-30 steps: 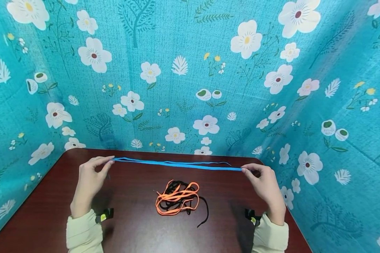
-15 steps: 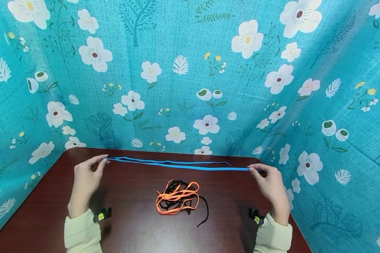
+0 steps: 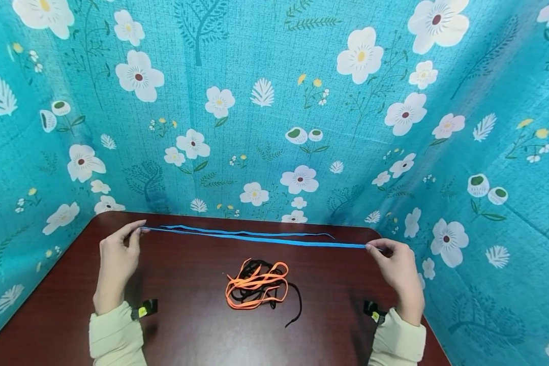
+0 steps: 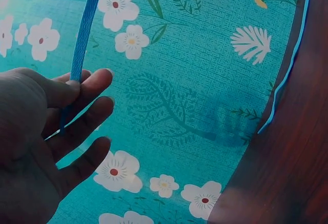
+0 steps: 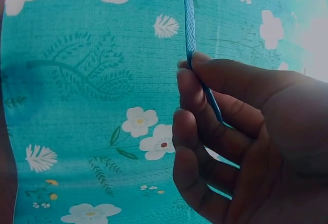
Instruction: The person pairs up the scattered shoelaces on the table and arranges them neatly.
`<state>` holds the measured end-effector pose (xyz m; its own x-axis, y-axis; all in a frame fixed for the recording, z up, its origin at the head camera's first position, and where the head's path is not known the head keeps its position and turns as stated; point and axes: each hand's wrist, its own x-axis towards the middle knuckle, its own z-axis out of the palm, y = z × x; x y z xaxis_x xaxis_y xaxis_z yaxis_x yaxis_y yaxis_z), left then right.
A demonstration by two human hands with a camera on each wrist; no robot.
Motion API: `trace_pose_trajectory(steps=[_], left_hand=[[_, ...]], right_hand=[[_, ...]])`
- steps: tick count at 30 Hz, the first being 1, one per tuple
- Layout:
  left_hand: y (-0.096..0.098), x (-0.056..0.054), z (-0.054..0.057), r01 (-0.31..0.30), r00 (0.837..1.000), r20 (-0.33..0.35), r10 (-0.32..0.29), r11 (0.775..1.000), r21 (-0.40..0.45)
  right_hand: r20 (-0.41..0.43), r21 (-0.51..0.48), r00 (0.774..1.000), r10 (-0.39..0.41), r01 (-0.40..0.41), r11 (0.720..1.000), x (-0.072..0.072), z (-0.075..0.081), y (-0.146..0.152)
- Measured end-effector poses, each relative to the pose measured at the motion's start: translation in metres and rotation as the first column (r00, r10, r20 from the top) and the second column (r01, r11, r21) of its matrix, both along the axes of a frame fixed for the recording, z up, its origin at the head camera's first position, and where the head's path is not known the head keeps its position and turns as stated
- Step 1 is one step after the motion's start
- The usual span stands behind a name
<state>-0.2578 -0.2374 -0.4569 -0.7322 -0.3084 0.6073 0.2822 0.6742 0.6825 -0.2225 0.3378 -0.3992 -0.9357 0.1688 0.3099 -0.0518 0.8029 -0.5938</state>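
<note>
A flat blue shoelace [image 3: 297,243] is stretched nearly straight between the two hands, above the far part of the table. My left hand [image 3: 119,262] pinches one end between thumb and index finger; in the left wrist view a short tip of the held shoelace [image 4: 82,49] pokes out below the thumb. The other end is pinched by my right hand [image 3: 398,269], and its tip [image 5: 214,106] trails across the fingers in the right wrist view. Behind it, a second blue strand [image 3: 274,234] lies along the table's far edge, slightly wavy.
On the dark red-brown table [image 3: 201,325], an orange shoelace [image 3: 249,306] lies loosely looped over a black cord [image 3: 299,302] in the middle. A teal flowered cloth [image 3: 251,152] hangs around the back and sides. Both wrists carry small black cameras.
My hands have moved apart, left hand leftward and right hand rightward, drawing the held blue shoelace out longer. The strand at the back and the orange and black laces have stayed put.
</note>
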Motion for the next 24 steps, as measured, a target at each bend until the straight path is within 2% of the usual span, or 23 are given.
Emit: trace_pose_trajectory(steps=[4, 7, 12, 18, 22, 24], left_hand=[[-0.002, 0.002, -0.001, -0.062, 0.998, 0.025, 0.061, 0.997, 0.047], [-0.004, 0.003, -0.001, -0.116, 0.991, 0.073, 0.11, 0.99, 0.085], [-0.007, 0.002, -0.004, -0.152, 0.983, 0.119, 0.141, 0.985, 0.086], [-0.01, -0.006, -0.014, -0.097, 0.985, 0.145, 0.093, 0.995, 0.022], [-0.013, -0.011, -0.024, -0.018, 0.982, 0.188, 0.024, 0.999, -0.031], [-0.015, -0.012, -0.028, 0.041, 0.975, 0.221, -0.028, 0.998, -0.053]], right_hand=[[0.037, -0.026, 0.998, -0.06, 0.061, 0.998, -0.002, -0.003, 0.002], [0.052, -0.043, 0.994, -0.094, 0.096, 0.994, -0.005, -0.007, 0.004], [0.069, -0.04, 0.994, -0.08, 0.083, 0.996, -0.011, -0.013, 0.008], [0.125, -0.029, 0.992, -0.023, 0.027, 0.999, -0.022, -0.026, 0.012], [0.19, -0.026, 0.982, 0.0, 0.005, 1.0, -0.03, -0.04, 0.018], [0.22, -0.027, 0.975, 0.006, 0.0, 1.0, -0.034, -0.046, 0.021]])
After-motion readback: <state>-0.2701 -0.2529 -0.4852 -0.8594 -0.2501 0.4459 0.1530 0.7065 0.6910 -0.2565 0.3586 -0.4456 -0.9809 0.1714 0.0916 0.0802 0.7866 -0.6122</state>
